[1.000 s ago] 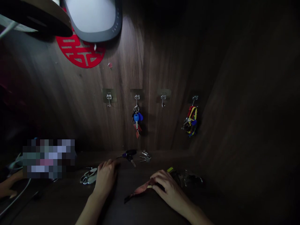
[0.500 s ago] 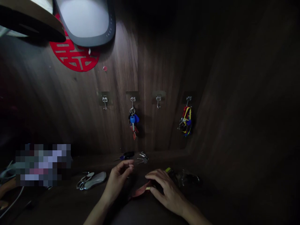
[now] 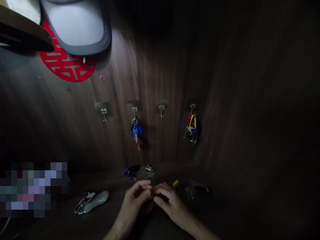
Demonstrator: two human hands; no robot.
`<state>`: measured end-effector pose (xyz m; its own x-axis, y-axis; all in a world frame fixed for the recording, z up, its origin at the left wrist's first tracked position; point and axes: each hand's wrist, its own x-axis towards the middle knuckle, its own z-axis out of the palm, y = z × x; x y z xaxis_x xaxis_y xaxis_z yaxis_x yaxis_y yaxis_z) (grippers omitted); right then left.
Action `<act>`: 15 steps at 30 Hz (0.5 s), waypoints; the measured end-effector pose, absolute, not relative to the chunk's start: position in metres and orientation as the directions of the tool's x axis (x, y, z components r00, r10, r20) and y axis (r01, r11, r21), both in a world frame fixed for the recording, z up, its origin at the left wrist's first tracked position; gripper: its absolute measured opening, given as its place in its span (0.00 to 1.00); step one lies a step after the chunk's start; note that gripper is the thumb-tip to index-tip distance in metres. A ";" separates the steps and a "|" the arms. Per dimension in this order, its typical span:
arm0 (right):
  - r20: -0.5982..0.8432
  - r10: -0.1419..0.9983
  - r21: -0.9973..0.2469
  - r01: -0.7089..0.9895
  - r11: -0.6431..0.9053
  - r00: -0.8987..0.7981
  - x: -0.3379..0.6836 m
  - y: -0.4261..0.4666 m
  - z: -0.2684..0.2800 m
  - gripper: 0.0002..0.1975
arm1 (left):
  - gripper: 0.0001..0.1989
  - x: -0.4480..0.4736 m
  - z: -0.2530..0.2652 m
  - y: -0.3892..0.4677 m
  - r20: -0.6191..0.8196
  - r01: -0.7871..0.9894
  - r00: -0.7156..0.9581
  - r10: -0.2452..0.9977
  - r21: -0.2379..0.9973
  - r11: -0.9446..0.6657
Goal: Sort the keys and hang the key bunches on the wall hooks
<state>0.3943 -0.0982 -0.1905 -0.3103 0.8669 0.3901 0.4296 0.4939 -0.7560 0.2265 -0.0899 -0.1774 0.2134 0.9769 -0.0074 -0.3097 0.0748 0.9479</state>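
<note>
My left hand (image 3: 137, 199) and my right hand (image 3: 170, 201) meet just above the dark shelf, fingertips almost touching. Thumb and fingers of both are curled in a pinch, and what lies between them is mostly hidden. A dim reddish patch (image 3: 149, 206) shows below the fingertips, too dark to make out. Just beyond my left hand lie dark keys with a blue head (image 3: 131, 172) and a fanned set of silver keys (image 3: 150, 172). To the right of my right hand sit a yellow-green tag (image 3: 176, 183) and dim metal keys (image 3: 189, 192).
Several metal hooks run along the wood wall. The second holds blue-headed keys (image 3: 135, 131); the rightmost holds keys on a colourful cord (image 3: 192, 129). Glasses-like silvery items (image 3: 96, 202) lie left. A grey-rimmed panel (image 3: 77, 33) overlaps a red paper cutout (image 3: 67, 68) above.
My hands have come together, the left moving right. The red strip beside my right hand is now mostly hidden behind the fingers. The view has shifted slightly, sliding the wall leftward.
</note>
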 end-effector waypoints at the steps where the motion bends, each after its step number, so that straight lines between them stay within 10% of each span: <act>1: 0.394 0.864 -0.763 0.413 0.498 -0.314 0.394 -0.098 -0.191 0.08 | 0.19 0.227 -0.178 -0.091 -0.007 -0.307 0.225 0.974 0.948 0.078; 15: 0.314 0.948 -0.930 0.182 0.319 -0.057 0.424 -0.086 -0.153 0.14 | 0.20 0.207 -0.197 -0.070 0.075 0.125 0.122 0.990 0.988 -0.091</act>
